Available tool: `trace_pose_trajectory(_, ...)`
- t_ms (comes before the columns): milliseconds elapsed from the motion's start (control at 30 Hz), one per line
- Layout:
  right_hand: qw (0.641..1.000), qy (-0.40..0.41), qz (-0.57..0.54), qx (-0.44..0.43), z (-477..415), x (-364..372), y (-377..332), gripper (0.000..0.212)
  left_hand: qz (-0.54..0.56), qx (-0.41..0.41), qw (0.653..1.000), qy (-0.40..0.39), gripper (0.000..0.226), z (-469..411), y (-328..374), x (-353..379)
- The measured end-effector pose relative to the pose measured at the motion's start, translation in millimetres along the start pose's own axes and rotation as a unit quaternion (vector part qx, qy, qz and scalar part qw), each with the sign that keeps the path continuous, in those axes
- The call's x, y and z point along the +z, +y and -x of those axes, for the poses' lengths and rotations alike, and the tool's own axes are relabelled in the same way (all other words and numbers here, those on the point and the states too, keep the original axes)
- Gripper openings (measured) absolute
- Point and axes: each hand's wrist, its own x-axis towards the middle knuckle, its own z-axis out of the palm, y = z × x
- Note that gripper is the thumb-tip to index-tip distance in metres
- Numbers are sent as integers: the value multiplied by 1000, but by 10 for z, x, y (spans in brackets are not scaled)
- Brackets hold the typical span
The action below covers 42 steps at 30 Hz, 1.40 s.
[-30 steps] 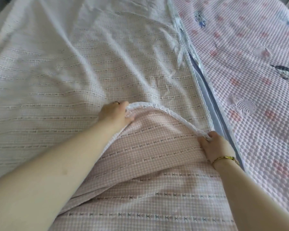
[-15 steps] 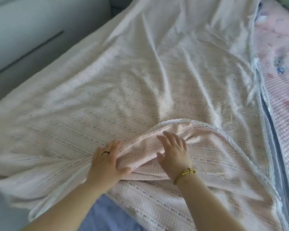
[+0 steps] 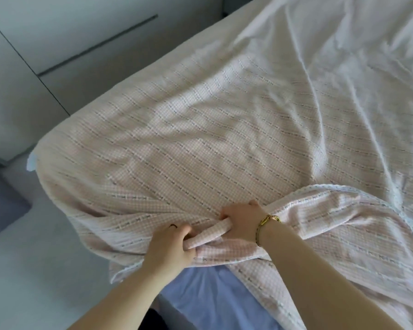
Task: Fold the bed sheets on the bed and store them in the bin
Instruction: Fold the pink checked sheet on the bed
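Left hand (image 3: 169,246) and right hand (image 3: 240,222), side by side, each grip a bunched fold of the pink checked bed sheet (image 3: 200,144), fingers curled around it. The sheet spreads beyond them; blue fabric (image 3: 215,298) shows below.
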Motion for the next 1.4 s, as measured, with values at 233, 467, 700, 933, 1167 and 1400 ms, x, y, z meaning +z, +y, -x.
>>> trace_pose_trajectory(233,995,76,-46,37,186,-367,-17,20,111,-41,955,-271,7,-141,-84,-416)
trace_pose_trajectory(467,946,197,-243,83,282,-558,84,30,-30,-77,957,-280,23,-339,-387,-1092)
trace_pose_trajectory(700,886,335,-300,110,276,-919,277,10,-189,41,958,210,7,-1059,-336,-2052)
trace_pose_trajectory(933,818,379,-351,252,92,-1132,742,21,-224,6,959,174,50,-1971,-61,-2127)
trace_pose_trajectory(1167,935,157,-193,254,-427,-976,600,61,-225,-158,957,-86,83,-1874,-1011,-1657)
trace_pose_trajectory(1400,966,166,-120,156,-1410,-1306,-202,61,-167,-32,984,48,29,-2215,-1591,-1851)
